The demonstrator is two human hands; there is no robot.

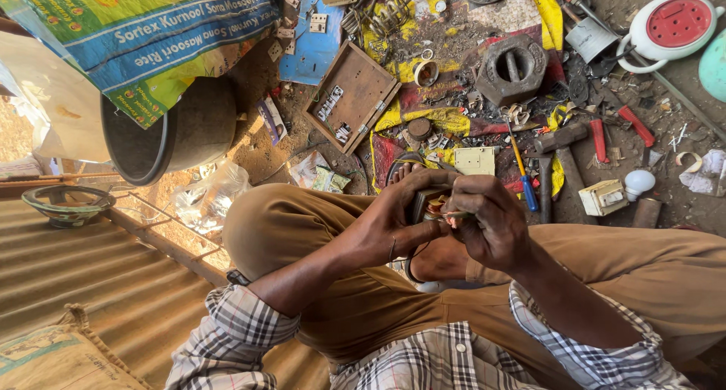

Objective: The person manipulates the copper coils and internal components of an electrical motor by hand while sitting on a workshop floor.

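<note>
Above my crossed legs in brown trousers, both hands meet around a small dark metal part with copper-coloured wire (429, 205). My left hand (397, 216) wraps its left side, fingers curled over the top. On the other side, my right hand (490, 217) pinches a thin light-coloured strip (456, 214) at the part's edge. Most of the part is hidden by my fingers.
Dirt ground ahead holds a wooden tray (349, 95), a heavy grey metal block (512, 68), a hammer (558, 144), a blue-handled screwdriver (523, 180), red-handled tools (618, 129), a cream box (603, 197), a white bulb (639, 182). A black pot (170, 136) and printed sack (144, 34) stand left.
</note>
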